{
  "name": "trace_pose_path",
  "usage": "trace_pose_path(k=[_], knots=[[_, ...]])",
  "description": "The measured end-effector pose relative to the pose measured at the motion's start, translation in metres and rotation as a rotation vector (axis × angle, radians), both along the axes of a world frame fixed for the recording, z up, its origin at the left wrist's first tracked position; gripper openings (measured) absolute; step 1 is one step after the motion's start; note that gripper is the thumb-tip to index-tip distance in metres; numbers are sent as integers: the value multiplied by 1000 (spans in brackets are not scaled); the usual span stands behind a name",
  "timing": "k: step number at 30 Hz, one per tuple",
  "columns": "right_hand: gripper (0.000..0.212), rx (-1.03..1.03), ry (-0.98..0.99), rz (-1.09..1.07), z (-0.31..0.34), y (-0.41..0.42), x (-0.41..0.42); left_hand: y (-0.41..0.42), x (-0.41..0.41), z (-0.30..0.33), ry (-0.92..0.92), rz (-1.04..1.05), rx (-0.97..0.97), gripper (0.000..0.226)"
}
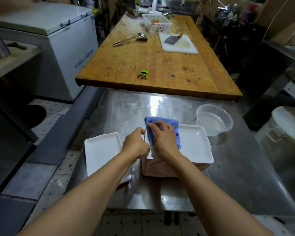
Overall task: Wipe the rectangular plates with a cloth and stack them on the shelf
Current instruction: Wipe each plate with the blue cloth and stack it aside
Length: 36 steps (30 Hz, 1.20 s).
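Head view: the right hand [163,138] presses a blue cloth [162,128] on the top plate [194,145] of a tall stack [174,169], the left hand [135,143] gripping its edge. One plate [100,150] lies beside; most apparently remain.

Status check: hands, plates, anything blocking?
Left hand grips top plate's edge; right hand presses blue cloth on it. Tall plate stack unshelved. Water tub beside it, no obstruction.
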State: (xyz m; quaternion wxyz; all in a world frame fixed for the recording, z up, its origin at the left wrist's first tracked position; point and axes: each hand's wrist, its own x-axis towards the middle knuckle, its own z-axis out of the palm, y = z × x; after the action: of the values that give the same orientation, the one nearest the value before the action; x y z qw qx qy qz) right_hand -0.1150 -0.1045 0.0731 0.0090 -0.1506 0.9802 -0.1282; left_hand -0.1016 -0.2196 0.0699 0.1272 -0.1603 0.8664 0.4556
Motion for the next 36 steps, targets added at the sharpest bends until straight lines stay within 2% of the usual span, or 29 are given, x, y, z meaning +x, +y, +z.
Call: trace_pose_path(k=[2,5,6,9,14,22,30,33,36], knots=[[50,-4,30,-18,-2,-3,-11,0,-3,1,-18,-24,-20,60],[20,-113,70,-45,-4,2,-18,0,-3,2,-43,-40,-49,60],[15,-129,93,-49,-7,8,-17,0,-2,3,-42,-32,-53,60],[19,-120,156,-108,-12,34,-10,0,1,5,-33,-20,-62,58],[33,-3,128,-243,0,92,-5,3,3,7,-24,-2,-50,57],[29,211,94,-183,11,119,5,11,7,9,24,71,-64,52],[15,79,45,-196,7,116,64,15,15,9,57,87,-32,45],[12,-17,52,-143,3,95,68,10,17,8,32,84,91,45],[17,-62,59,-37,4,57,69,5,18,8,1,59,225,45]])
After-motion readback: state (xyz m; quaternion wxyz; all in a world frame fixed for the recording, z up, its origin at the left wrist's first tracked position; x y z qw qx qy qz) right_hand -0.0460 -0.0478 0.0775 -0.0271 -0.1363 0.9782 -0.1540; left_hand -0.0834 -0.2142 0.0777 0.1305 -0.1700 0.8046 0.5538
